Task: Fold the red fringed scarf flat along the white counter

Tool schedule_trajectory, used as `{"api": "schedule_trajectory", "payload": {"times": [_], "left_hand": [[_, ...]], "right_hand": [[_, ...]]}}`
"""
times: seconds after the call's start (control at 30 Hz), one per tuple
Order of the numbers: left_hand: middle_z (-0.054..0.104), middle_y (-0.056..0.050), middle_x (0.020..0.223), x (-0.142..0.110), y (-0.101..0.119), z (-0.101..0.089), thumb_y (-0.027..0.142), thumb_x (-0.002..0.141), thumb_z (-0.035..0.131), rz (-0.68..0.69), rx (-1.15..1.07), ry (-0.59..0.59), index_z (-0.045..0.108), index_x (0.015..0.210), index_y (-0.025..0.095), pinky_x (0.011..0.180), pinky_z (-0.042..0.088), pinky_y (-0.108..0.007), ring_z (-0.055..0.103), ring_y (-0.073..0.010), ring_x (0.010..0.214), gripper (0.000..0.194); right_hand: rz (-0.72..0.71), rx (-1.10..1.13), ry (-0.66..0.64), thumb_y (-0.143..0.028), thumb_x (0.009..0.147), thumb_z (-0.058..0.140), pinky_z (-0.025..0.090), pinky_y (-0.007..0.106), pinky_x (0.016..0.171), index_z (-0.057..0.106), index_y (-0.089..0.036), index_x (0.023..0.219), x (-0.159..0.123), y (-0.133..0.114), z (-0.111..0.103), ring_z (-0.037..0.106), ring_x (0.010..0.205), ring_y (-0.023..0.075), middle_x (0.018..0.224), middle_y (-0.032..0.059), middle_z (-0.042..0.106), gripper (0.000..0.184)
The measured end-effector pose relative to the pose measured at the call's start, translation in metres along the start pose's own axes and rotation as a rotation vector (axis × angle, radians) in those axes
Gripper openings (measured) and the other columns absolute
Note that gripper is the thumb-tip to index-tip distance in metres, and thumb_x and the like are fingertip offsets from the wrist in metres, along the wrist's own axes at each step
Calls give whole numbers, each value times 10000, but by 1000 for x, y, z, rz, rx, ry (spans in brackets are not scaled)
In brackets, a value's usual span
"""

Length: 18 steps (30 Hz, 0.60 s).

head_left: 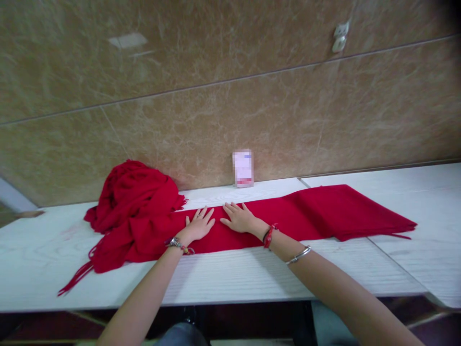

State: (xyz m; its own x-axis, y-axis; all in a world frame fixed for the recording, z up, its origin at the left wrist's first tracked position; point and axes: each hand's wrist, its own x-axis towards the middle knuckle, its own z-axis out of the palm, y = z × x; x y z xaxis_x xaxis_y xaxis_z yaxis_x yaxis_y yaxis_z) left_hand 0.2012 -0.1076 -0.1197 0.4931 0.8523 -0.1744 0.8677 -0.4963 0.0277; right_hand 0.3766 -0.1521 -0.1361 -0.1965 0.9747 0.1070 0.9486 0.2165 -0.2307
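Note:
A long red scarf (273, 218) lies across the white table, folded lengthwise into a band. Its right end is flat with a slanted corner, while the left part is rumpled and a fringe hangs toward the front left. Both palms press on the middle of the band. My left hand (198, 226) lies with fingers spread, near the rumpled part. Just to its right, my right hand (239, 218) rests flat, fingers apart, pointing back and left. Neither hand grips the cloth. Behind the left part sits a bunched heap of red fringed cloth (139, 192); whether it is a separate piece I cannot tell.
The white wood-grain table (230, 283) runs along a brown marbled wall (201, 125). A small white card or box (243, 168), its print blurred, leans against the wall. A socket with a plug (340, 37) is higher up at right. The table's front edge is close to my body.

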Motion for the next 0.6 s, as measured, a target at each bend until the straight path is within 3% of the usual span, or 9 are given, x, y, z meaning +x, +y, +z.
{"api": "schedule_trajectory", "payload": {"times": [0.3, 0.47, 0.6], "left_hand": [[47, -28, 1469, 1, -1, 5, 448, 869, 140, -12, -20, 63, 132, 1392, 263, 973, 124, -633, 58, -281, 1333, 555], [67, -18, 1467, 1, -1, 6, 434, 868, 144, 0, -17, 93, 151, 1389, 265, 969, 135, -637, 72, -281, 1332, 548], [61, -16, 1466, 4, -3, 8, 438, 866, 143, 7, -23, 92, 150, 1390, 266, 968, 125, -641, 62, -282, 1333, 552]], "right_hand": [[127, -80, -73, -548, 865, 192, 140, 538, 1025, 216, -166, 1384, -15, 32, -9, 134, 1318, 280, 1454, 73, 172, 645], [227, -203, -103, -481, 898, 168, 185, 553, 1001, 231, -180, 1377, -37, 78, -20, 132, 1317, 290, 1455, 90, 168, 568], [267, -308, -58, -442, 912, 146, 256, 568, 957, 326, -218, 1336, -53, 118, -24, 204, 1297, 307, 1423, 112, 262, 512]]}}
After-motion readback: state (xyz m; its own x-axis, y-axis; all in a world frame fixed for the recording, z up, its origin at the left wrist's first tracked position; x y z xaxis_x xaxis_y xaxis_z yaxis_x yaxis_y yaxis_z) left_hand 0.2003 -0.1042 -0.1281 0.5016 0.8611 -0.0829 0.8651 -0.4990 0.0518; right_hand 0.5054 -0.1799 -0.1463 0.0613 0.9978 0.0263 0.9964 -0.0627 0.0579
